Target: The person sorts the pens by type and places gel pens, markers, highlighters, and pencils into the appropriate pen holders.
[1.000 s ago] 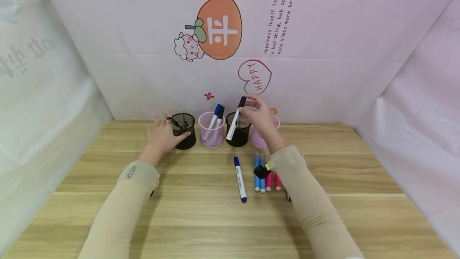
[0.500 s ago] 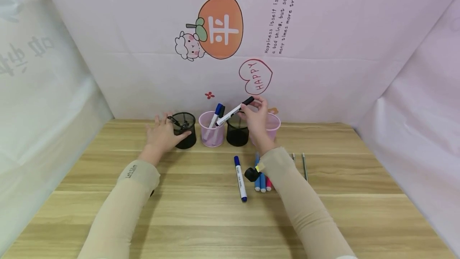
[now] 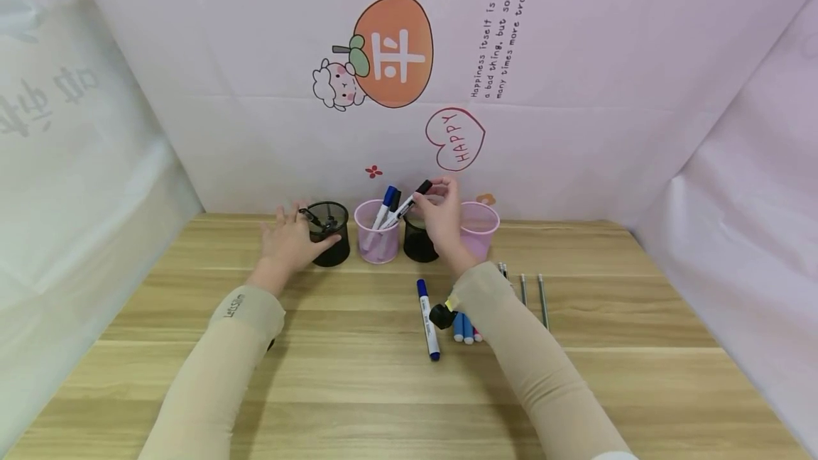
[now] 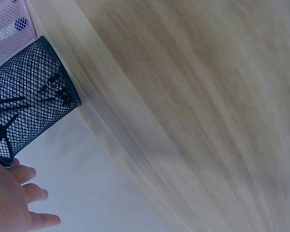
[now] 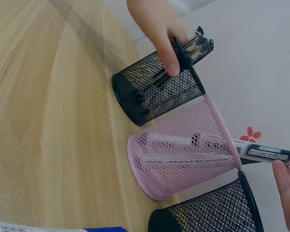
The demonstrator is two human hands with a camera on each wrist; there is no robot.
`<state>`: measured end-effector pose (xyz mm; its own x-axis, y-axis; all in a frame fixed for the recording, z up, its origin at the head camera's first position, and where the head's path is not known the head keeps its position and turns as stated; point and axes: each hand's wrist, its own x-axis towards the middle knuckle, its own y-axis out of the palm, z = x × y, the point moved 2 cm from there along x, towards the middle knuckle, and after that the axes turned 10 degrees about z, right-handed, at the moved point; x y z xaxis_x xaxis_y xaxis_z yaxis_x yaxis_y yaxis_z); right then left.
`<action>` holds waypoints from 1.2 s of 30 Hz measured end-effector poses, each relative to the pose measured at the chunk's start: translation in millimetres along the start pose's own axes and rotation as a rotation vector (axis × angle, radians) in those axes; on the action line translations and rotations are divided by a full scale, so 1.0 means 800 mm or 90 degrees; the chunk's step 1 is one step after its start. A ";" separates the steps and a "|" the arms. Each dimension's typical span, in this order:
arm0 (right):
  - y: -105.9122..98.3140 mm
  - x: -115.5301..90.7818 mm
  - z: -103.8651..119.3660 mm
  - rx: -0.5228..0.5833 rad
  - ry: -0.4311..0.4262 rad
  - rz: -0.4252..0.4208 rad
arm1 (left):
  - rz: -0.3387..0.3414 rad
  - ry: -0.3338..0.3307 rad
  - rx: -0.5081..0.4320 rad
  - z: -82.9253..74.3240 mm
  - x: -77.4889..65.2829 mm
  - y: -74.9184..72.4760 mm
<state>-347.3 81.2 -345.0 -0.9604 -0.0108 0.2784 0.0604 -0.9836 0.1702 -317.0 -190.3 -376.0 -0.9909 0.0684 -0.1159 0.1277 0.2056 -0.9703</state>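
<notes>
My right hand [image 3: 445, 217] pinches a white marker with a black cap [image 3: 405, 209] near its capped end. The marker slants, its lower end inside the left pink mesh pen cup [image 3: 363, 233]. A blue-capped marker [image 3: 387, 197] and another black-capped marker [image 3: 395, 199] stand in that same cup. In the right wrist view, fingertips touch the held marker [image 5: 266, 152] beside its cap. At the far left, my left hand [image 3: 285, 241] touches a black mesh cup [image 3: 334, 254] holding dark items. Its thumb lies along the near side; the other fingers extend loosely past the cup [image 4: 36, 92].
A second black mesh cup [image 3: 418, 243] and a second pink cup [image 3: 479, 233] continue the row along the back wall. On the table lie a blue-capped marker [image 3: 428, 321], blue pens [image 3: 463, 332] partly under the right sleeve, and grey pencils [image 3: 542, 300].
My right hand has moved left with the black-capped marker, which has gone from over the second black cup into the left pink cup. The left hand stays at its cup.
</notes>
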 end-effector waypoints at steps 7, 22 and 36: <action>0.004 -0.005 -0.001 -0.043 0.035 0.045 | -0.001 -0.001 -0.001 -0.001 0.000 -0.001; -0.013 -0.011 0.015 -0.114 0.117 0.170 | -0.003 0.004 0.004 -0.001 0.001 -0.001; -0.026 -0.025 0.030 -0.079 0.135 0.260 | 0.001 0.003 0.016 0.000 0.001 -0.001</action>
<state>-322.6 106.0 -331.5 -0.9001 -0.4246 0.0977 0.4238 -0.9053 -0.0304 -317.6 -190.6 -374.9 -0.9905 0.0740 -0.1157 0.1274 0.1807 -0.9753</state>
